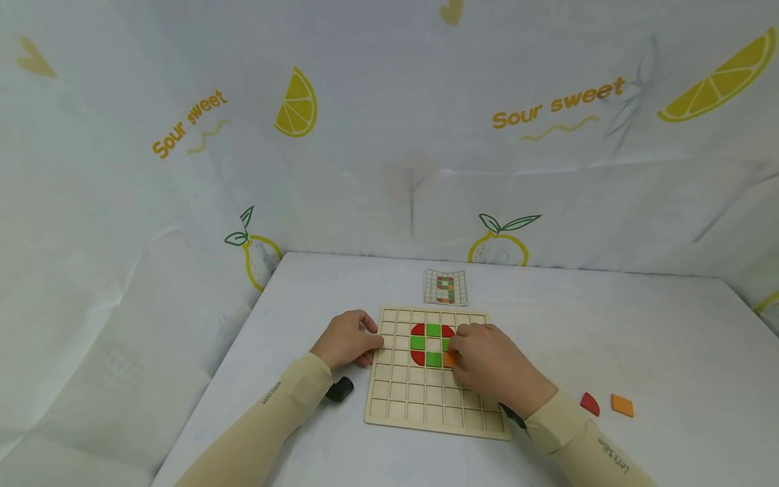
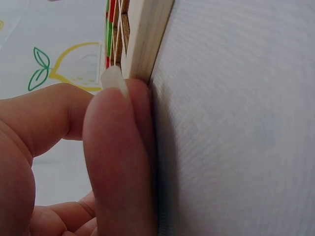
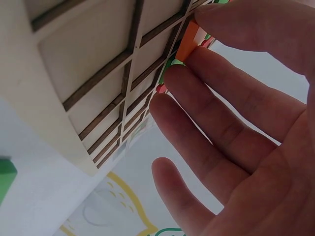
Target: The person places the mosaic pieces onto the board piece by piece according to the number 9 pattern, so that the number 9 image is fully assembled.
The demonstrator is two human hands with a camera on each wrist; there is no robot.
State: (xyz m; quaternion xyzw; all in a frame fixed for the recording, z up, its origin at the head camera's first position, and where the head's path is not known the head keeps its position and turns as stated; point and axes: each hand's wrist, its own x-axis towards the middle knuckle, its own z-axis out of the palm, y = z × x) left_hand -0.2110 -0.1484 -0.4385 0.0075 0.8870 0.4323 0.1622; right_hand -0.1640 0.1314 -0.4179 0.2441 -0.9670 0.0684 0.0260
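Note:
A wooden grid board lies on the table, with red, green and orange tiles set in a ring-like pattern. My left hand holds the board's left edge, its thumb and fingertips close against the wood in the left wrist view. Over the right part of the pattern is my right hand. Its thumb and forefinger pinch an orange square tile at the board's surface; the other fingers stay extended. Among the placed tiles are a red quarter-round tile and a green square tile.
A pattern card lies behind the board. To the right rest a loose red quarter-round tile and a loose orange square tile. A black cylindrical object is by the left wrist. A printed cloth backdrop rises behind the table.

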